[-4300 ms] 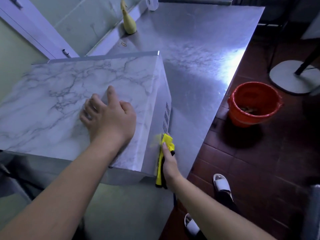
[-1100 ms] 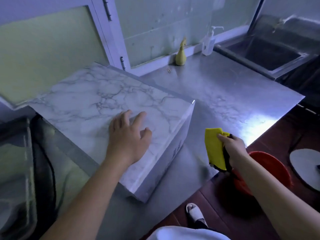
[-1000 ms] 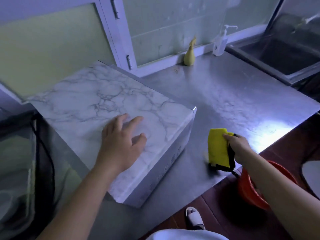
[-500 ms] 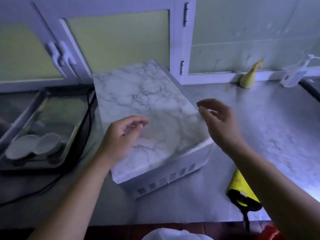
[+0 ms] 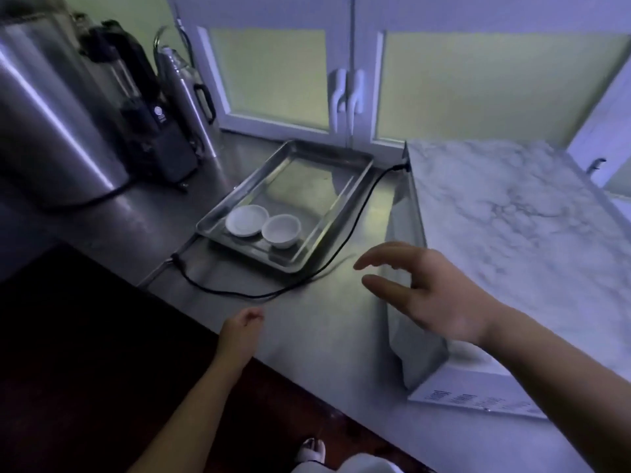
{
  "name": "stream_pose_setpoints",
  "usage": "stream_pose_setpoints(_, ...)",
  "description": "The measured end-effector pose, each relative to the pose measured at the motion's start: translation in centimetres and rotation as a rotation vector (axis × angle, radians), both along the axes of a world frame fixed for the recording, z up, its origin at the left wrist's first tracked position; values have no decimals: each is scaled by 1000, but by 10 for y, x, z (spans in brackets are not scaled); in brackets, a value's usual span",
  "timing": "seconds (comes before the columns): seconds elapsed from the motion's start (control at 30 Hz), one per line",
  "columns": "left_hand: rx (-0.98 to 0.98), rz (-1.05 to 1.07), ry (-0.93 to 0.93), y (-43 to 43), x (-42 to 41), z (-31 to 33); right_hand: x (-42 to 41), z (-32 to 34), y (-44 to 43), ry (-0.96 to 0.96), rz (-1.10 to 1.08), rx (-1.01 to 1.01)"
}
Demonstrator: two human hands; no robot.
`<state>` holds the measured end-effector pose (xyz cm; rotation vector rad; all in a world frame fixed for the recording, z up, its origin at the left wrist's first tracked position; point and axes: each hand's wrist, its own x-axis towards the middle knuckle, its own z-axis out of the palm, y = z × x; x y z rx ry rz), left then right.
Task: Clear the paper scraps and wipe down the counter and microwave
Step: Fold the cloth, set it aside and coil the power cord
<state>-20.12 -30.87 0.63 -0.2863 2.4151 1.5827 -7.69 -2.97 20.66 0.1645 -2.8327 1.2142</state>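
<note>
— Where is the microwave [image 5: 519, 233]?

— On the right of the steel worktop [image 5: 317, 339], turned at an angle, its marble-patterned top facing up and a vented white panel at its near end.

— And the hands?

— The right hand [image 5: 433, 295] hovers in front of the microwave's left side. Its fingers [image 5: 382, 261] are spread and slightly bent, and they grip nothing. The left hand [image 5: 240, 334] is lower, over the front edge of the worktop, with its fingers loosely curled and nothing in them.

— Does it touch the steel?

— The light is dim, so I cannot tell; it may rest there or hang just above.

— What else is on the worktop?

— A metal tray [image 5: 235, 196] sits left of the microwave, near the white cabinet doors [image 5: 346, 97]. Two small white dishes [image 5: 246, 220] lie side by side at its near end. A black cord [image 5: 259, 296] runs from the microwave's back corner, along the tray's right side, then curves in front of it.

— Further left?

— A tall steel urn [image 5: 44, 124], a black appliance [image 5: 153, 138] beside it, and a steel flask [image 5: 184, 93] behind that.
</note>
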Motion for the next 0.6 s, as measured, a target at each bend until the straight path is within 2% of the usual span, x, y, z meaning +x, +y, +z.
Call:
stream_pose_setpoints(0.17,-311,-159,-96,-58,-52,-33,-49,-20,-56,-104,64,35)
stream_pose_setpoints(0.4,-831,-592,80,-68,-139,-59,-77,-44,-81,-231,-25,43)
stream_pose_setpoints(0.5,-926,-685,146,-62,-150,-74,-72,-45,-75,-244,-112,31)
stream_pose_setpoints(0.6,-915,-699,228,-52,-146,-80,-63,-41,-64,-252,-167,53)
